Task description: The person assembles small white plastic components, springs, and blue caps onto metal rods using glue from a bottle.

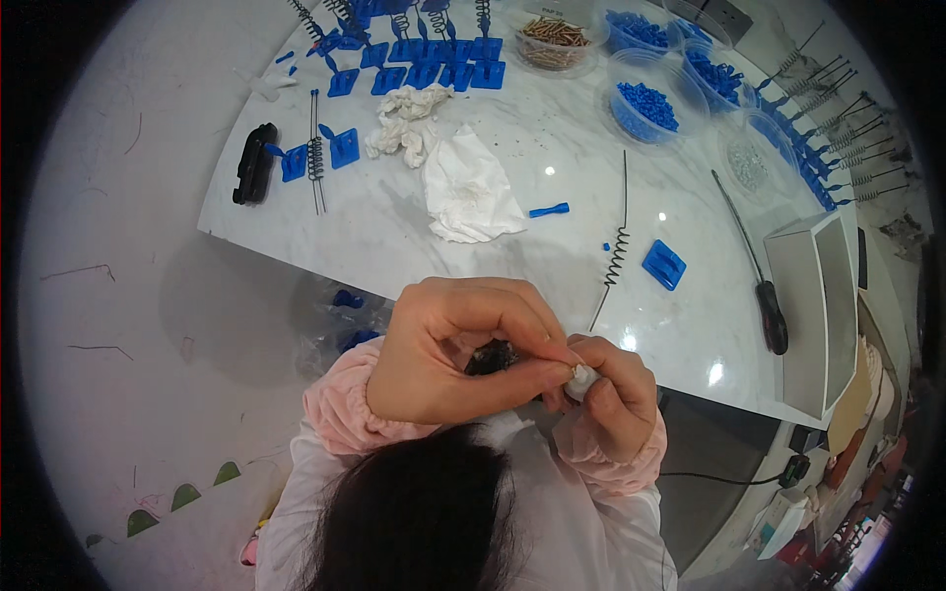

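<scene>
At the table's front edge my left hand (473,345) is closed in a pinch, its thumb and forefinger meeting at a small white rounded piece (582,382). What the left fingertips hold is too small to make out. My right hand (621,399) is closed around the white piece, which mostly hides between its fingers. Beyond the hands lies a dark wire with a coiled middle (616,258). Next to it are a blue square base (664,265) and a tiny blue bit (606,246). A short blue plastic part (549,210) rests farther left.
A screwdriver (772,315) lies by a white open box (808,325) on the right. Crumpled tissue (473,187) sits mid-table. Tubs of blue parts (645,106) and a tub of brass-coloured pins (554,44) stand at the back. A black case (255,164) and several blue bases (422,75) are left.
</scene>
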Demonstrator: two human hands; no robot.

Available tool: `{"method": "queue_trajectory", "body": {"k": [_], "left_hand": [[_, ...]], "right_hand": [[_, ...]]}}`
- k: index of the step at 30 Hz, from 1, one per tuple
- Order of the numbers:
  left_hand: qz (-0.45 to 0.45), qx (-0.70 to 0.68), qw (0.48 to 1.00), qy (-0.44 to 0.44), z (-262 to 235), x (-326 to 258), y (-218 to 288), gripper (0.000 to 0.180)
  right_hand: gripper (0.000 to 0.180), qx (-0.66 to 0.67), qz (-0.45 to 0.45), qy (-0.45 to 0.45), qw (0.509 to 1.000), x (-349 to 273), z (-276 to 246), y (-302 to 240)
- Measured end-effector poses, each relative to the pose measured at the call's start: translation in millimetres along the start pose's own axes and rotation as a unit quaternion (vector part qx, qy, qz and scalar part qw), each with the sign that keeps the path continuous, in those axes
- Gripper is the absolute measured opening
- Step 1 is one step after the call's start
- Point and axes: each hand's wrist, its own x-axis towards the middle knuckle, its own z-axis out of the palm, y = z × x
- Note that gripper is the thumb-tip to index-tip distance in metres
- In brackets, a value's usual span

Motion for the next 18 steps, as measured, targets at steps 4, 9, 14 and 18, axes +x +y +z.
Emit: {"method": "queue_trajectory", "body": {"k": [4,9,14,18], "left_hand": [[0.02,0.042,0.999,0.0,0.4,0.7,1.5,0.018],[0.028,0.093,0.995,-0.038,-4.1,4.1,-0.5,0.018],[0.033,0.058,0.998,-0.016,1.3,2.2,-2.2,0.018],[0.073,0.089,0.993,-0.019,-0.4,0.9,-5.0,0.017]], "right_hand": [[0.037,-0.059,-0.006,0.021,0.998,0.5,1.9,-2.5],[0.035,-0.132,-0.043,0.026,0.99,0.7,-1.3,-4.5],[0.028,-0.14,-0.065,0.047,0.987,-1.0,0.0,-2.9],[0.024,-0.199,-0.082,0.074,0.974,-0.5,2.4,-6.5]]}}
